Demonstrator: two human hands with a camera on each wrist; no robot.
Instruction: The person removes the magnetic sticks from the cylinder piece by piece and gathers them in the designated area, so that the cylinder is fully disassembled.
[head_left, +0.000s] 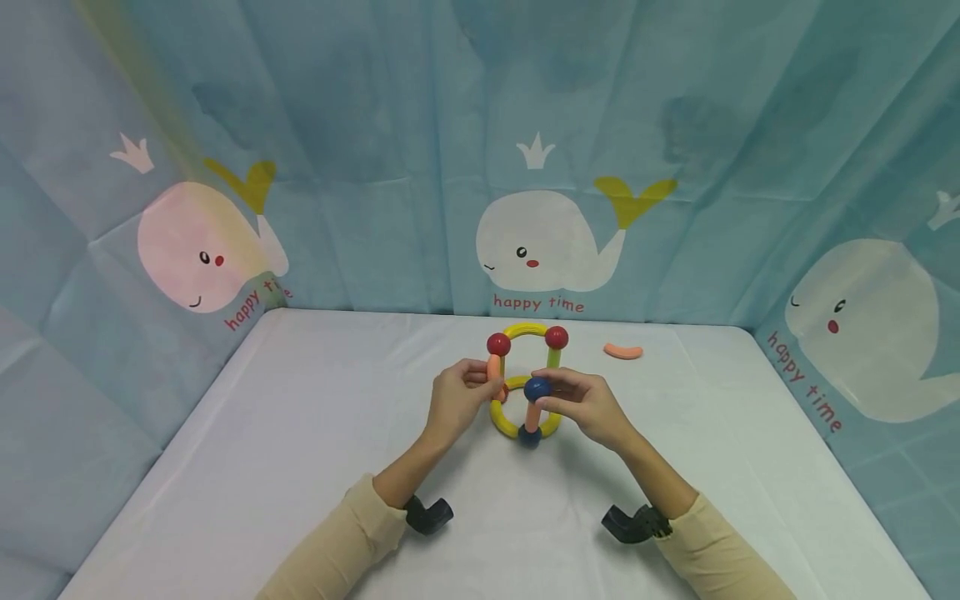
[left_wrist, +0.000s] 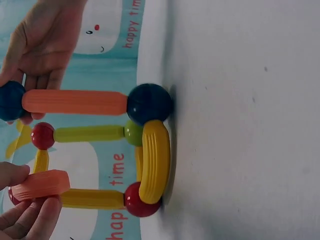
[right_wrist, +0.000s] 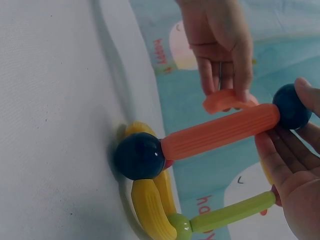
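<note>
A frame of toy rods and balls stands on the white table, with curved yellow rods [head_left: 504,422] forming its base. Between the thumb and fingers of my left hand [head_left: 452,402] is a short curved orange rod [left_wrist: 42,185], one end close to an upper red ball [head_left: 498,344]. My right hand [head_left: 594,406] pinches a blue ball [head_left: 537,388] atop a straight orange rod [left_wrist: 75,102], which rises from a lower blue ball [left_wrist: 149,103]. Behind, a green rod [right_wrist: 234,212] and a yellow rod [left_wrist: 92,198] stand upright. A yellow arc [head_left: 527,328] joins the two red balls on top.
Another curved orange rod [head_left: 623,352] lies on the table [head_left: 300,433], right of the frame near the back edge. A blue curtain [head_left: 375,167] with printed whales hangs behind. Dark wrist devices [head_left: 429,517] sit beneath both forearms.
</note>
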